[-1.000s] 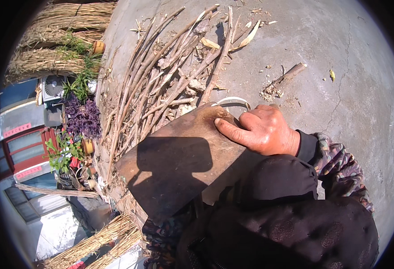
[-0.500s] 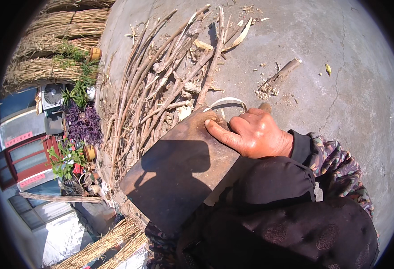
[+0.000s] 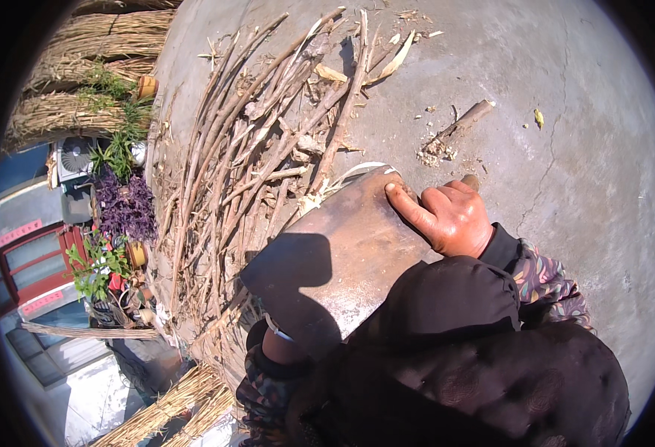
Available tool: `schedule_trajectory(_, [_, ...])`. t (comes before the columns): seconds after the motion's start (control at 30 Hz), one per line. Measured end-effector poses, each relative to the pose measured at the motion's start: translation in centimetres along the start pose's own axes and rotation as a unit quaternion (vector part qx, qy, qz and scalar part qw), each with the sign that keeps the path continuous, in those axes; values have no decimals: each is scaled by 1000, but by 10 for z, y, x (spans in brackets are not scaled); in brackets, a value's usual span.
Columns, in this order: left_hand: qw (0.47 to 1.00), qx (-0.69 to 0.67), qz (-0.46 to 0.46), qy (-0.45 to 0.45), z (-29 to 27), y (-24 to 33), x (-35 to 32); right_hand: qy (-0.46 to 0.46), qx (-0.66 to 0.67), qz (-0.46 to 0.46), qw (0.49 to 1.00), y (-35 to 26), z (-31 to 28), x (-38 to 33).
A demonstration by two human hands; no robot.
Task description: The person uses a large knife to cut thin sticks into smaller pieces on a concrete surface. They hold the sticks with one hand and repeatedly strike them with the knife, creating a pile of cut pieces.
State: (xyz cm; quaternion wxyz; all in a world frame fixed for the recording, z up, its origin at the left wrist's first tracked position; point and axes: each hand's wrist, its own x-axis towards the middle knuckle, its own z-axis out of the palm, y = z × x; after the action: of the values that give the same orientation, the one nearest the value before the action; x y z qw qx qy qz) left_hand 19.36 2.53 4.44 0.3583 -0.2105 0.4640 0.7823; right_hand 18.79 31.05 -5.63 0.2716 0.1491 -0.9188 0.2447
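The index finger (image 3: 405, 205) of the right hand (image 3: 450, 217) lies stretched out flat on the top face of a big brown metal blade (image 3: 342, 261); the other fingers are curled tight, approx. at the blade's upper right edge, and seem to close on a handle whose small wooden tip (image 3: 471, 181) shows just behind the knuckles. So the right hand is shut on the blade, w/ one finger pointing along it.

The left hand (image 3: 279, 346) is under the lower end of the blade and almost all hidden; only the wrist w/ a light band shows, so it cannot be told if those fingers are open or closed.

The blade is tilted, its far end touching a pale curved strip (image 3: 361, 170) at the edge of the pile of dry stalks (image 3: 253, 149), which spreads left of the blade and beyond it on the concrete ground (image 3: 580, 149). A dark shadow covers the blade's lower left part.

Beyond the blade, to the right, a short cut stalk piece (image 3: 461, 123) lies apart w/ crumbs near it. Far left of the blade, past the concrete's edge, are straw bundles (image 3: 81, 112) and purple and green plants (image 3: 122, 205).
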Motion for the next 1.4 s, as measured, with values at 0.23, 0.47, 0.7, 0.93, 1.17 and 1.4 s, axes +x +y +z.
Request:
schedule_trajectory(0.23, [958, 284, 34, -6, 49, -1, -1, -88, -11, 237, 967, 26, 14, -17])
schedule_trajectory(0.47, [912, 360, 132, 146, 25, -6, 14, -208, 239, 316, 894, 22, 10, -64])
schedule_trajectory(0.7, [646, 683, 267, 213, 6, 7, -3, -338, 481, 522, 618, -3, 66, -112])
schedule_trajectory(0.93, [433, 835, 228, 253, -54, 22, -13, -373, 419, 514, 649, -16, 87, -148])
schedule_trajectory(1.17, [470, 835, 121, 260, -122, 2, 7, -423, 303, 458, 721, -31, 96, -151])
schedule_trajectory(1.4, [411, 847, 210, 263, -142, -5, 1, -454, 235, 430, 744, -26, 114, -154])
